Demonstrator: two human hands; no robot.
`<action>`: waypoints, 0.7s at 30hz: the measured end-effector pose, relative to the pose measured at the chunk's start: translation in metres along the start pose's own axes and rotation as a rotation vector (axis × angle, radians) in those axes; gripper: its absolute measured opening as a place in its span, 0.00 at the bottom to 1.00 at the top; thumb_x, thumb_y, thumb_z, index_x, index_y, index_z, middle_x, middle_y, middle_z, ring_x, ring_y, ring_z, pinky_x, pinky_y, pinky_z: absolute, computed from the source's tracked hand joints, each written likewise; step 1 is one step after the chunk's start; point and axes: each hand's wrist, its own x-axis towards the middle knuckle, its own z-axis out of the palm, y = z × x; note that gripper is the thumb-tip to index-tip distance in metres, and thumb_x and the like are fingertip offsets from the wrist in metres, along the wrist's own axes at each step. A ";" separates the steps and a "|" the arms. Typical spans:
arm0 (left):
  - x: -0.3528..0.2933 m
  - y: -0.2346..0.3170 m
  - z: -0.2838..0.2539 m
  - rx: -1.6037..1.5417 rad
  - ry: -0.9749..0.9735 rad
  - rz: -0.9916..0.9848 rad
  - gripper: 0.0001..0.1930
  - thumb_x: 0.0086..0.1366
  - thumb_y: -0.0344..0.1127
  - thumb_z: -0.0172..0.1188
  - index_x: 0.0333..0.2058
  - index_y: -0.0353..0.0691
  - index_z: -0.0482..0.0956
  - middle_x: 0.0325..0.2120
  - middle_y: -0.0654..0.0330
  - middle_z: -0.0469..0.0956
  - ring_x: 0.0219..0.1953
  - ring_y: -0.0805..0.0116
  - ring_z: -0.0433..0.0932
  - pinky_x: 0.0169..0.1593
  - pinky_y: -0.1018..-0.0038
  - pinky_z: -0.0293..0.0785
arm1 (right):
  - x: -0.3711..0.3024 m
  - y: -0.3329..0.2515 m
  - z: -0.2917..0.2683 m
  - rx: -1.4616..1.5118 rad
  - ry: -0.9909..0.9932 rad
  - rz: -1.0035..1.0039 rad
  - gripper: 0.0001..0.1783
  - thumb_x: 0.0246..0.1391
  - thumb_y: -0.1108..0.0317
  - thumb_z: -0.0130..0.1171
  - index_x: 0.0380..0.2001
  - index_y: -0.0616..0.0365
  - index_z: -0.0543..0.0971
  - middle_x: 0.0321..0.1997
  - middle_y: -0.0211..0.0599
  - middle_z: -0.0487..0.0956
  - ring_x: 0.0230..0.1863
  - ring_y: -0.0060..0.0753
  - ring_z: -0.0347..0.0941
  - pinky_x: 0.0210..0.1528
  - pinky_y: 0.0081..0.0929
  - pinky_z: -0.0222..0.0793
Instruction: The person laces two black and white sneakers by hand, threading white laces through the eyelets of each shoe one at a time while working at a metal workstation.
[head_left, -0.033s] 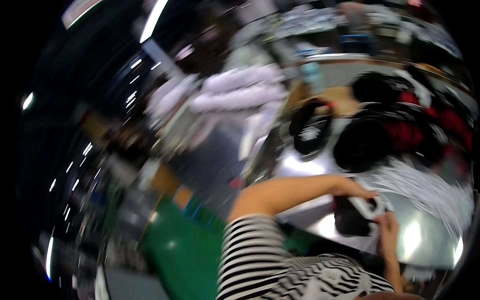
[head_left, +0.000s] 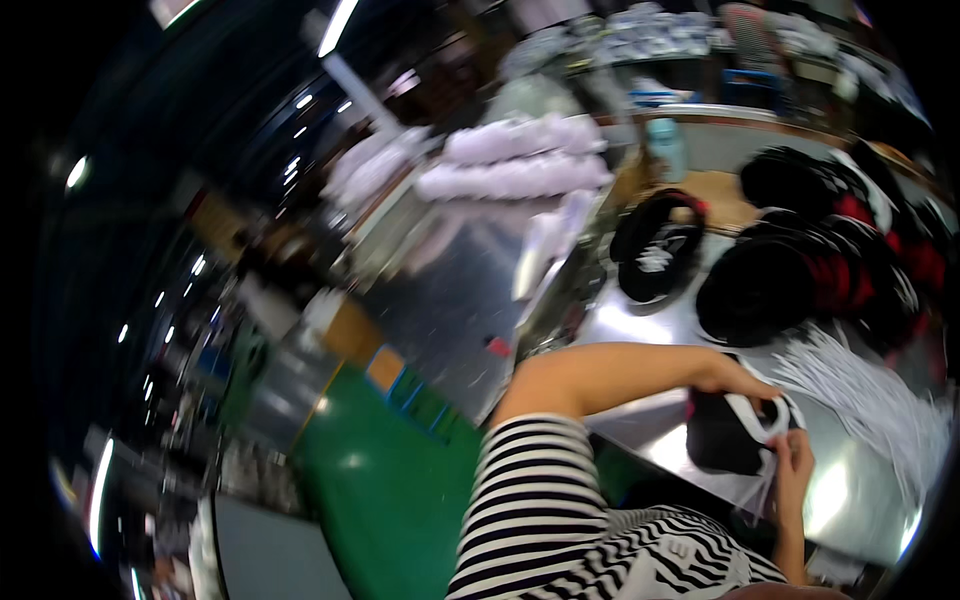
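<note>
A black piece with white edging (head_left: 722, 436), of a kind I cannot make out, is held between my two hands above the shiny metal table. My left hand (head_left: 745, 380) reaches across from the left and closes on its upper white edge. Below and to the right, my right hand (head_left: 794, 462) pinches the white edging with bent fingers. A pale strand hangs near the right fingers. Right of the hands lies a loose bundle of white laces (head_left: 850, 395). Stacks of black pieces with red parts (head_left: 760, 290) stand beyond.
A black oval container (head_left: 640, 285) with white bits inside sits at the table's far left. Behind it is a light blue bottle (head_left: 667, 150). Rolls of white material (head_left: 520, 180) lie on another metal table to the left. The floor (head_left: 390, 500) is green.
The scene has shifted to the right in the picture and looks less blurred. Both hands keep hold of the black piece, with little change between them.
</note>
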 end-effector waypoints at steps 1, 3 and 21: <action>0.003 -0.008 0.005 -0.285 -0.100 -0.062 0.24 0.65 0.51 0.58 0.50 0.36 0.74 0.49 0.57 0.73 0.50 0.63 0.71 0.54 0.69 0.62 | 0.001 0.002 0.009 0.052 -0.018 0.011 0.10 0.63 0.68 0.51 0.30 0.63 0.73 0.27 0.33 0.77 0.31 0.21 0.70 0.38 0.20 0.66; 0.010 -0.026 0.023 -0.729 -0.189 -0.171 0.26 0.67 0.51 0.55 0.54 0.36 0.73 0.53 0.58 0.72 0.56 0.66 0.69 0.59 0.71 0.59 | -0.005 0.002 0.012 0.101 -0.024 0.039 0.08 0.64 0.69 0.51 0.32 0.61 0.71 0.30 0.31 0.76 0.34 0.19 0.69 0.41 0.17 0.64; 0.066 -0.018 0.083 -1.113 0.372 -0.227 0.22 0.73 0.44 0.51 0.52 0.29 0.73 0.48 0.55 0.77 0.51 0.66 0.74 0.60 0.71 0.66 | 0.013 -0.018 -0.008 0.222 -0.076 0.077 0.10 0.61 0.63 0.57 0.33 0.58 0.77 0.27 0.24 0.80 0.27 0.11 0.66 0.31 0.16 0.62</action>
